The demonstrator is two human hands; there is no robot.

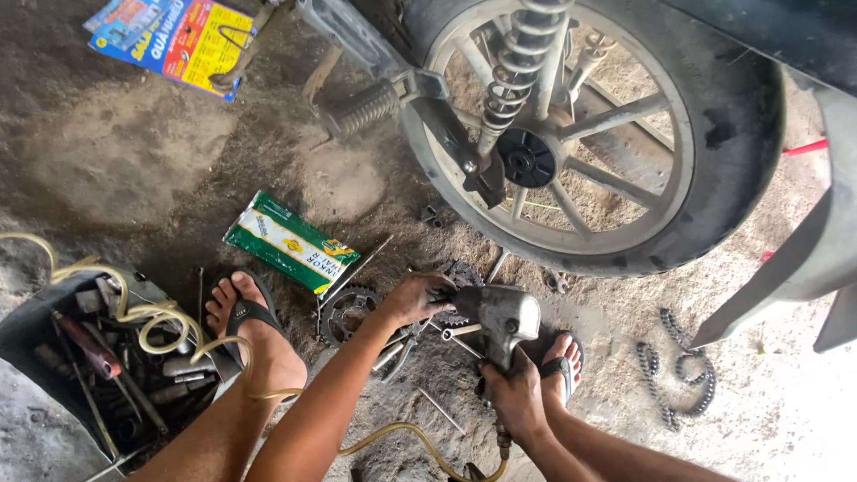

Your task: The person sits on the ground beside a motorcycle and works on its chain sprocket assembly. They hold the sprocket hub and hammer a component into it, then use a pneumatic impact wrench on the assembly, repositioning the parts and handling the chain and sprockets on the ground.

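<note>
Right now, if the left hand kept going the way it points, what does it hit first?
The left hand points up-right and already rests on a toothed sprocket by the impact wrench. Beyond that, likely the motorcycle rear wheel; depth is unclear.

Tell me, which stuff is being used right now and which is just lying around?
In use:
grey metal air wrench in right hand
dark toothed sprocket under left hand

Lying about:
loose black drive chain
green flat packet
black open toolbox
</note>
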